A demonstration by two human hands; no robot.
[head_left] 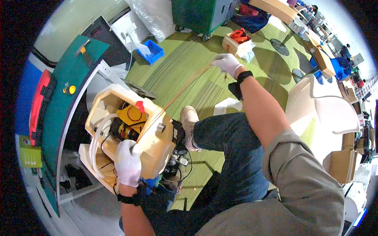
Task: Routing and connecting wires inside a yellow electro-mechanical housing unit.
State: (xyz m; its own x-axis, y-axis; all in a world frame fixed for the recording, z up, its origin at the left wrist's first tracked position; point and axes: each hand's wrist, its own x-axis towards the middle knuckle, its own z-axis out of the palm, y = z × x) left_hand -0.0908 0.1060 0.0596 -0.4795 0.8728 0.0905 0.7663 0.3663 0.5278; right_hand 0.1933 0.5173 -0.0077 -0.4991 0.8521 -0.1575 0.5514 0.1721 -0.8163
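A thin orange wire (179,94) stretches taut from the beige housing up to the far right. My right hand (226,64), in a white glove, is closed on its far end with the arm extended. My left hand (128,163), gloved as well, is closed at the housing's near rim, where the wire's lower end meets its fingertips. The open-topped beige housing (157,151) holds a yellow part (132,115), a black-and-yellow round unit (124,130) and dark cables. A white tube (96,143) curves along its left side. Something small and red (140,106) stands at its rim.
A green-topped bench (75,112) at left carries a yellow tape measure (69,90) and a red case (38,106). On the green carpet are a blue bin (151,52), a wooden box (236,44) and a wheeled dark cabinet (197,15). A white chair (334,108) stands right.
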